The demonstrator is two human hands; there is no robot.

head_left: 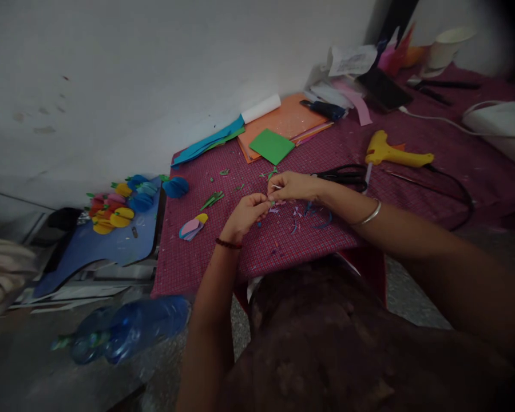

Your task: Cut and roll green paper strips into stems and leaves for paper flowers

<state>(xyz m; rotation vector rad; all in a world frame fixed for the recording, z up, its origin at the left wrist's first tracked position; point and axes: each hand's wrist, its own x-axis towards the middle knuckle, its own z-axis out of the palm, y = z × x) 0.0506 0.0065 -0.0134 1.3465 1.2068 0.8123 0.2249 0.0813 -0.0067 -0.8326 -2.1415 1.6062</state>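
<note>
My left hand [249, 213] and my right hand [292, 186] meet above the checked tablecloth, fingertips pinched together. A sliver of something pale shows at the right fingers, but what either hand holds is too small to make out. Under and beside the hands lie paper scraps [298, 212] in pink and blue. Black-handled scissors [347, 173] rest by my right wrist, partly hidden behind it. Left of my left hand are several green paper strips [212, 199] and a small stack of oval paper cutouts [193, 227]. A green paper square [272, 146] lies beyond my hands.
A yellow glue gun [395, 153] with its cord lies at the right. Orange sheets [289, 117] and a blue sheet [210, 140] line the wall side. Colourful paper balls [111, 212] sit on a blue board [133, 240] at the left, above blue plastic bottles [141, 326].
</note>
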